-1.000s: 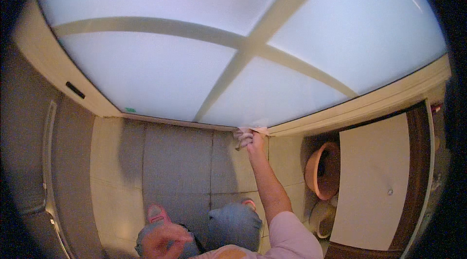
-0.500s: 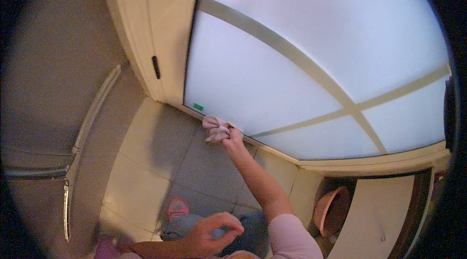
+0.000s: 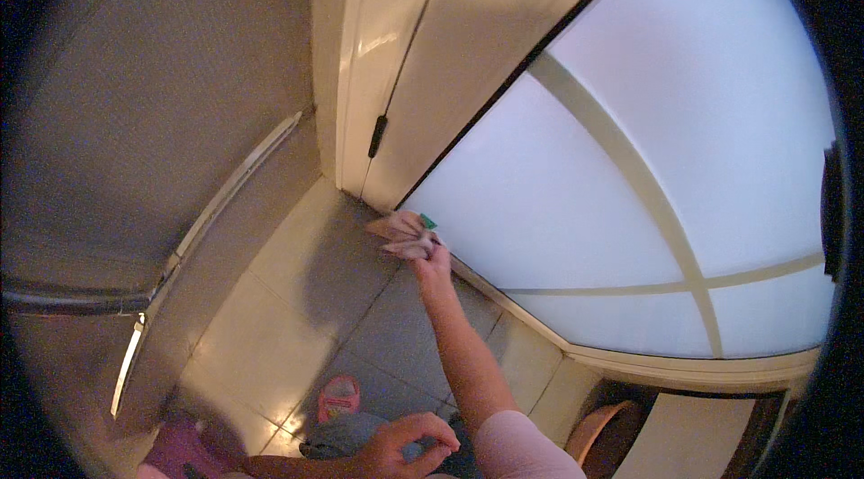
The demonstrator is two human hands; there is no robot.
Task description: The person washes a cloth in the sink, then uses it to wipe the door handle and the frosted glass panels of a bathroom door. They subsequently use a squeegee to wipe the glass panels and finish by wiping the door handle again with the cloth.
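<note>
My right hand (image 3: 433, 265) reaches out low, closed on a crumpled pale pink cloth (image 3: 407, 239). The cloth lies against the bottom corner of a frosted glass door (image 3: 504, 200), beside its frame and just by a small green sticker (image 3: 428, 221). Part of the cloth hides behind my fingers. Close to my body, my left hand (image 3: 407, 445) hovers over my knee. Its fingers curl round toward the thumb in a loop, and nothing shows in them.
A cream door frame (image 3: 387, 56) with a black hinge (image 3: 378, 137) rises at the upper middle. Grey metal-edged panelling (image 3: 216, 200) stands left. At lower right are a pink basin (image 3: 598, 432) and a white panel (image 3: 688, 438). My pink sandal (image 3: 338, 398) rests on floor tiles (image 3: 261, 317).
My right hand has moved the cloth left along the door's lower edge into the corner by the sticker. My view has turned, so door and frame appear farther right. The left hand stays curled.
</note>
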